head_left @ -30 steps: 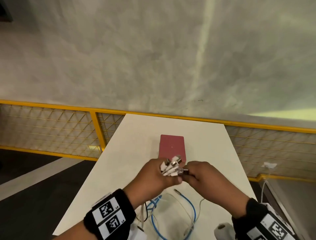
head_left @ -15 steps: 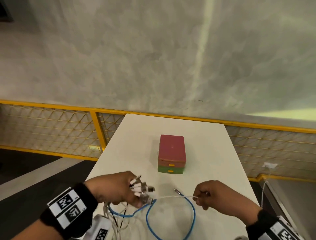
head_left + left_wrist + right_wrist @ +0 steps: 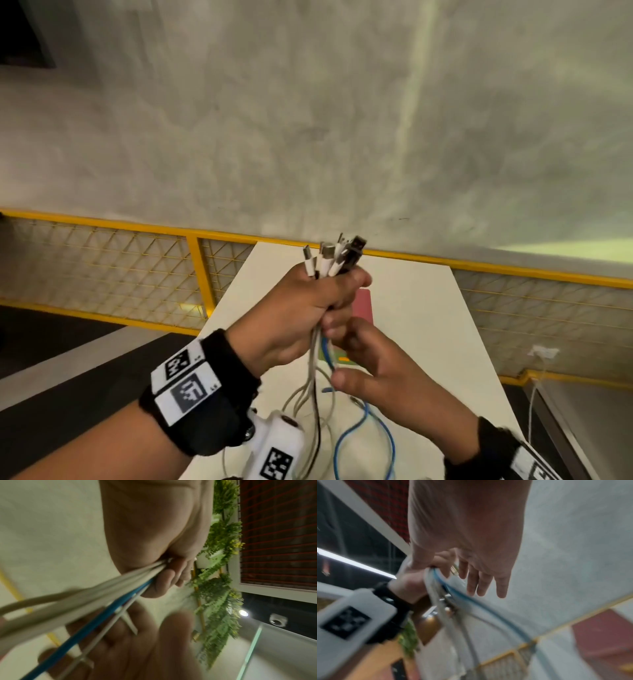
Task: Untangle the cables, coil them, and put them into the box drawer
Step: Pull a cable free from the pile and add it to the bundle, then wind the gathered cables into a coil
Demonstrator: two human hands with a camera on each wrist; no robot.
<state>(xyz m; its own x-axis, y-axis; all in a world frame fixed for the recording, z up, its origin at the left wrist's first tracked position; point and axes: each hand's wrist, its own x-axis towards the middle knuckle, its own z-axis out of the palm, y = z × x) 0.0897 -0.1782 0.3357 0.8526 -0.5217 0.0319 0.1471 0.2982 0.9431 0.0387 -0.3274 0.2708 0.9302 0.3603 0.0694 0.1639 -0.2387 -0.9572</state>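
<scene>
My left hand [image 3: 308, 308] is raised above the white table [image 3: 428, 325] and grips a bundle of cables [image 3: 313, 363] in its fist. Their plugs [image 3: 334, 258] stick up out of the fist. White, black and blue cables [image 3: 106, 614] hang from it to the table, where a blue cable [image 3: 363, 431] lies in loops. Just below the fist, my right hand [image 3: 370, 363] holds the hanging strands between thumb and forefinger, its other fingers [image 3: 481, 582] straight. The stacked box [image 3: 363, 303], with a red top and a green drawer, is mostly hidden behind my hands.
A yellow mesh railing [image 3: 137, 226] runs round the far and left sides of the table, with a grey wall behind. At the right, a white plug and lead [image 3: 543, 353] hang by the railing. Bare tabletop lies on both sides of the box.
My left hand has risen from the table's near left to the middle, lifting the cable bundle. My right hand let go of the white cable end and came in under the left fist.
</scene>
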